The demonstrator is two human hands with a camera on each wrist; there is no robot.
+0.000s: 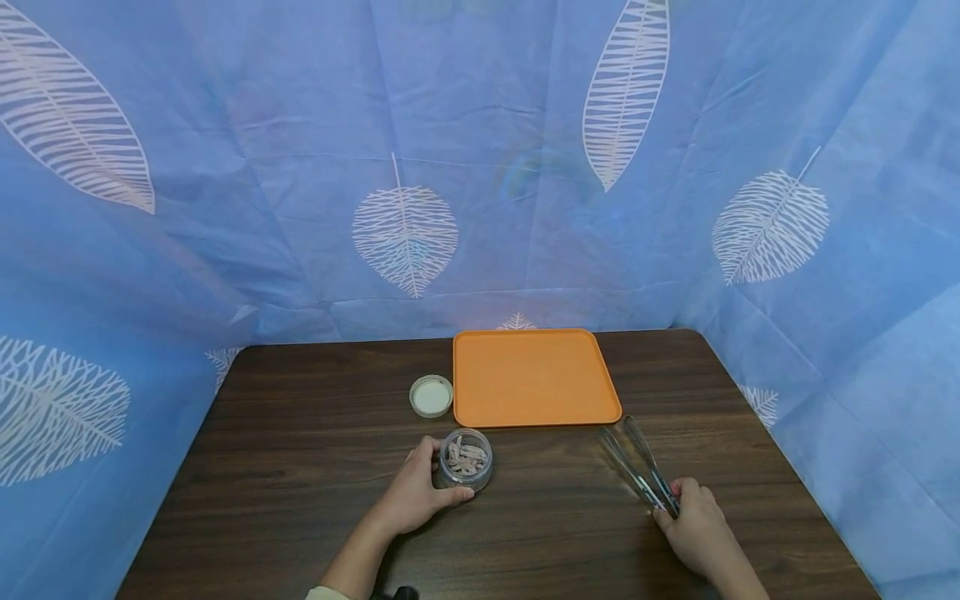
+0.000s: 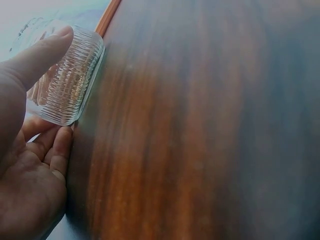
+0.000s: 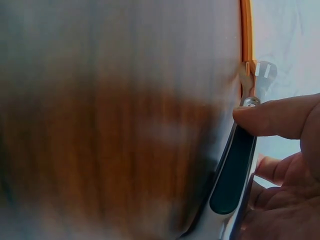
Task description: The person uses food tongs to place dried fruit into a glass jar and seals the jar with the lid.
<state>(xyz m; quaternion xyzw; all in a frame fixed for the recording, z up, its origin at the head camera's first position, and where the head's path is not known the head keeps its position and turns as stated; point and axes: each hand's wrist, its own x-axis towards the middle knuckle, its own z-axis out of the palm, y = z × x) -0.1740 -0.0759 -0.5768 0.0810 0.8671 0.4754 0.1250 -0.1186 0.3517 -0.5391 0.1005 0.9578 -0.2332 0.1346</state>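
My left hand (image 1: 415, 493) grips a clear jar (image 1: 466, 457), thumb on the near side and fingers round its left. Pale, strip-like pieces (image 1: 465, 457) lie inside the open jar, which stands upright on the table. Ribbed clear walls of the jar (image 2: 75, 75) show in the left wrist view. At the right, my right hand (image 1: 697, 525) holds a pair of metal tongs (image 1: 647, 467) near the handle end. Their tips point toward the tray and stand apart. A dark green grip panel on the tongs (image 3: 235, 170) lies under my thumb in the right wrist view.
An orange tray (image 1: 536, 379) lies at the table's back edge. Left of it is a round lid (image 1: 431, 396) with a pale inside. The dark wood table (image 1: 315, 433) meets a blue leaf-patterned cloth (image 1: 487, 233) behind. A small black object (image 1: 406, 592) shows at the bottom edge.
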